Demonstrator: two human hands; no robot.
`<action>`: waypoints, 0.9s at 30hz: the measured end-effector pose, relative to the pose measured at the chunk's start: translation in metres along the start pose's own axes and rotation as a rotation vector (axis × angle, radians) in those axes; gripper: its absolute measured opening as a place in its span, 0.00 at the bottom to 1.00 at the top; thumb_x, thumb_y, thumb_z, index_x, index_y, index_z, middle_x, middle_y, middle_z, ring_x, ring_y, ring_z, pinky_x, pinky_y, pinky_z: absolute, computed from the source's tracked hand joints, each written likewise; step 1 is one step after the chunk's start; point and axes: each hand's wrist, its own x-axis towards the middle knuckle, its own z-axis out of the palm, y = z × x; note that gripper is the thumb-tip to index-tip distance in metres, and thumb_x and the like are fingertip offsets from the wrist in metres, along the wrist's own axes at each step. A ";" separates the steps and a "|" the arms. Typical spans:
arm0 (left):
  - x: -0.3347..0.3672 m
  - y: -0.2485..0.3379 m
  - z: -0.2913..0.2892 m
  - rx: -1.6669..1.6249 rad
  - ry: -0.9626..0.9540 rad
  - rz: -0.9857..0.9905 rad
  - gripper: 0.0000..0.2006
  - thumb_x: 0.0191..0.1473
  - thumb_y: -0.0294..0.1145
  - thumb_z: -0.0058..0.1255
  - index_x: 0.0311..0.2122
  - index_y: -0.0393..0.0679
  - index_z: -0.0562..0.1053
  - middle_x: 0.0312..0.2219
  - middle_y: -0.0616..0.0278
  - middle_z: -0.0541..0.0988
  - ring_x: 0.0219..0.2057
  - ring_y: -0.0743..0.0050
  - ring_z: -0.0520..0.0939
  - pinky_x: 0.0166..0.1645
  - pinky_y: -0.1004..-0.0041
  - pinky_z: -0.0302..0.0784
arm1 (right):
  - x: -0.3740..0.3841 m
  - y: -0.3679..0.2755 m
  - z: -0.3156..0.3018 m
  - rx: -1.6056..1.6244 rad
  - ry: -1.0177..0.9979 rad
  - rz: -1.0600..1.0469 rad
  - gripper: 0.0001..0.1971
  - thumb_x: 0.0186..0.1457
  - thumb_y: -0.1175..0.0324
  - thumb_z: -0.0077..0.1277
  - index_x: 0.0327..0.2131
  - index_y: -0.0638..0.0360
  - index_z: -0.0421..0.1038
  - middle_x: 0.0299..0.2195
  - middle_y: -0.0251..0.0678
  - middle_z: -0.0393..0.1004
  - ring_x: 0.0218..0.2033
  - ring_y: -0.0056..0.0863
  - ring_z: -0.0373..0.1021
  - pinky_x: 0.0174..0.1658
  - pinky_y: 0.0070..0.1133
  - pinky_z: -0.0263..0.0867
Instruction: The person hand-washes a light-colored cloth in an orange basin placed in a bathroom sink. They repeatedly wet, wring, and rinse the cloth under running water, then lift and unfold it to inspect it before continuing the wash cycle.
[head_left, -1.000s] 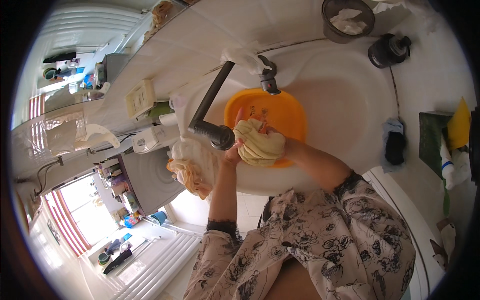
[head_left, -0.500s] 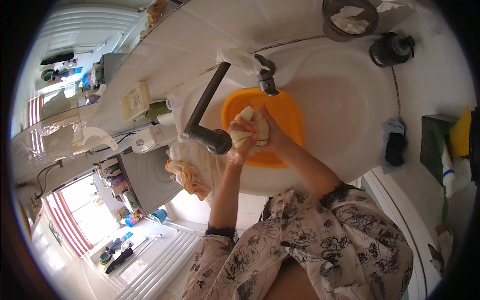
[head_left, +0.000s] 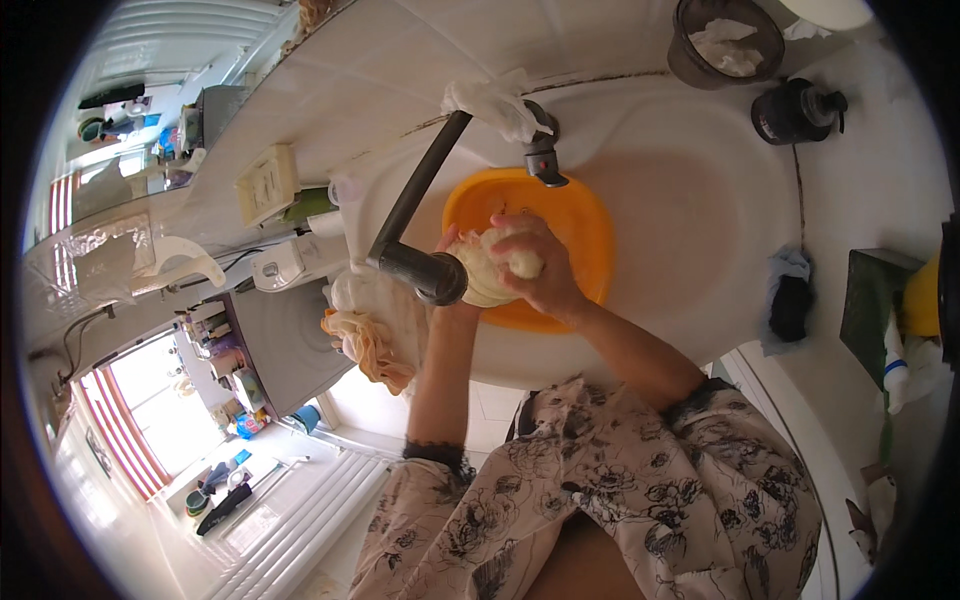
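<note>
Between my two hands, above an orange basin (head_left: 596,225), is a bunched cream-coloured cloth (head_left: 483,282). My right hand (head_left: 550,278) closes round its right side, fingers bent over a rounded wad. On its left side, my left hand (head_left: 460,312) supports the bundle. Most of that hand's fingers are hidden behind the cloth and the dark end of the tap; only some fingertips show above. The basin stands inside a white washbasin (head_left: 690,230). A dark angled tap spout (head_left: 425,190) reaches over the left hand, with its end close to the cloth.
Damp-looking peach cloths (head_left: 368,345) lie left of my left forearm. A white crumpled bag (head_left: 495,108) hangs over the tap's base. At the far right stand a dark bin (head_left: 690,60) and a black bottle (head_left: 790,112). A dark cloth (head_left: 790,300) rests on the right rim.
My right hand has turned and wrapped its fingers over the cloth, where its thumb pointed up before. The left hand has shifted lower behind the bundle. The view has shifted slightly.
</note>
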 end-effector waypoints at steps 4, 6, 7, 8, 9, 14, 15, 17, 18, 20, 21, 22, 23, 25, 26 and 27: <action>0.000 0.002 0.033 -0.006 -0.184 -0.135 0.12 0.48 0.37 0.47 0.33 0.40 0.70 0.32 0.61 0.73 0.37 0.70 0.73 0.43 0.73 0.70 | 0.003 -0.018 -0.003 -0.241 -0.186 -0.396 0.09 0.36 0.77 0.54 0.25 0.50 0.72 0.40 0.33 0.68 0.48 0.35 0.62 0.52 0.32 0.58; -0.005 0.007 0.035 0.635 -0.081 -0.081 0.11 0.44 0.36 0.50 0.33 0.41 0.70 0.31 0.62 0.72 0.36 0.72 0.73 0.42 0.75 0.69 | 0.003 -0.027 -0.001 -0.260 -0.238 -0.504 0.07 0.35 0.75 0.55 0.21 0.49 0.70 0.37 0.29 0.69 0.46 0.33 0.62 0.49 0.33 0.61; -0.005 0.010 0.038 0.867 -0.110 -0.071 0.10 0.44 0.34 0.49 0.32 0.41 0.70 0.31 0.62 0.72 0.35 0.72 0.73 0.41 0.76 0.70 | 0.000 -0.028 0.000 -0.295 -0.261 -0.518 0.07 0.34 0.74 0.56 0.20 0.49 0.69 0.36 0.29 0.69 0.45 0.33 0.63 0.48 0.33 0.61; -0.005 0.012 0.040 1.096 -0.138 -0.054 0.09 0.44 0.32 0.49 0.32 0.41 0.70 0.30 0.62 0.72 0.34 0.73 0.73 0.40 0.76 0.70 | -0.002 -0.028 0.001 -0.332 -0.286 -0.532 0.07 0.34 0.73 0.56 0.20 0.49 0.69 0.36 0.29 0.69 0.44 0.33 0.63 0.47 0.33 0.62; -0.001 0.015 0.044 1.234 -0.253 -0.057 0.07 0.46 0.29 0.46 0.32 0.40 0.70 0.30 0.62 0.72 0.33 0.73 0.73 0.39 0.76 0.70 | -0.005 -0.029 0.002 -0.369 -0.312 -0.545 0.07 0.34 0.72 0.56 0.19 0.49 0.68 0.35 0.29 0.69 0.43 0.33 0.64 0.45 0.32 0.63; -0.003 0.005 0.098 1.332 0.030 -0.335 0.06 0.44 0.30 0.46 0.25 0.39 0.70 0.22 0.62 0.72 0.25 0.76 0.72 0.30 0.77 0.67 | -0.014 -0.024 0.009 -0.393 -0.559 -0.569 0.05 0.34 0.68 0.55 0.18 0.53 0.69 0.31 0.29 0.69 0.39 0.30 0.64 0.40 0.28 0.64; -0.003 0.003 0.102 1.286 0.166 -0.417 0.07 0.43 0.31 0.47 0.23 0.38 0.70 0.21 0.62 0.72 0.23 0.76 0.72 0.29 0.77 0.67 | -0.016 -0.019 0.014 -0.375 -0.596 -0.555 0.05 0.35 0.68 0.54 0.17 0.54 0.69 0.30 0.29 0.69 0.38 0.30 0.64 0.39 0.27 0.64; 0.011 0.000 0.068 1.269 0.305 -0.592 0.06 0.43 0.29 0.45 0.22 0.38 0.70 0.19 0.62 0.72 0.21 0.76 0.71 0.27 0.75 0.67 | -0.019 -0.009 0.019 -0.449 -0.780 -0.641 0.04 0.35 0.67 0.53 0.17 0.54 0.69 0.27 0.28 0.68 0.37 0.30 0.65 0.38 0.25 0.64; 0.015 0.000 0.053 1.449 0.123 -0.542 0.05 0.44 0.29 0.45 0.22 0.39 0.70 0.19 0.62 0.72 0.21 0.76 0.72 0.27 0.75 0.67 | -0.019 -0.002 0.021 -0.492 -0.866 -0.685 0.04 0.35 0.67 0.52 0.17 0.54 0.70 0.26 0.28 0.68 0.36 0.29 0.65 0.38 0.24 0.64; 0.022 -0.003 0.010 1.672 -0.054 -0.437 0.04 0.44 0.27 0.46 0.21 0.40 0.69 0.19 0.62 0.71 0.21 0.76 0.72 0.26 0.75 0.68 | -0.033 0.022 0.032 -0.580 -0.788 -0.850 0.05 0.36 0.65 0.51 0.16 0.54 0.69 0.24 0.28 0.66 0.34 0.29 0.65 0.37 0.24 0.64; 0.025 -0.007 -0.017 1.722 -0.038 -0.390 0.05 0.44 0.27 0.46 0.21 0.40 0.69 0.19 0.62 0.71 0.20 0.76 0.72 0.25 0.75 0.68 | -0.041 0.035 0.038 -0.617 -0.751 -0.935 0.06 0.36 0.65 0.50 0.16 0.54 0.69 0.22 0.27 0.66 0.33 0.29 0.64 0.36 0.24 0.64; 0.033 -0.020 -0.055 1.649 0.166 -0.368 0.06 0.45 0.27 0.45 0.20 0.40 0.69 0.18 0.62 0.71 0.19 0.76 0.71 0.24 0.75 0.67 | -0.047 0.046 0.042 -0.646 -0.904 -0.909 0.06 0.37 0.65 0.49 0.15 0.54 0.68 0.22 0.27 0.66 0.33 0.28 0.65 0.36 0.24 0.64; 0.035 -0.030 -0.063 1.629 0.268 -0.373 0.06 0.45 0.27 0.45 0.19 0.41 0.69 0.18 0.62 0.70 0.18 0.76 0.71 0.23 0.75 0.67 | -0.053 0.058 0.044 -0.678 -1.054 -0.876 0.06 0.37 0.65 0.49 0.15 0.54 0.67 0.22 0.27 0.65 0.33 0.28 0.65 0.36 0.24 0.64; 0.034 -0.047 -0.059 1.654 0.377 -0.399 0.07 0.44 0.28 0.44 0.18 0.41 0.69 0.16 0.62 0.70 0.17 0.76 0.70 0.20 0.75 0.66 | -0.066 0.078 0.043 -0.657 -1.178 -0.791 0.07 0.38 0.65 0.48 0.14 0.54 0.65 0.22 0.27 0.65 0.33 0.28 0.65 0.35 0.25 0.64; 0.038 -0.044 -0.051 1.655 0.361 -0.444 0.07 0.44 0.29 0.44 0.18 0.41 0.69 0.16 0.62 0.70 0.17 0.76 0.71 0.21 0.74 0.66 | -0.065 0.080 0.042 -0.602 -1.158 -0.752 0.06 0.37 0.66 0.48 0.14 0.53 0.64 0.21 0.27 0.64 0.33 0.28 0.65 0.35 0.25 0.64; 0.040 -0.041 -0.043 1.658 0.343 -0.492 0.07 0.44 0.29 0.44 0.18 0.41 0.69 0.16 0.62 0.71 0.18 0.75 0.71 0.22 0.73 0.67 | -0.062 0.083 0.040 -0.547 -1.136 -0.712 0.06 0.37 0.66 0.47 0.14 0.53 0.64 0.21 0.27 0.64 0.33 0.28 0.65 0.36 0.26 0.64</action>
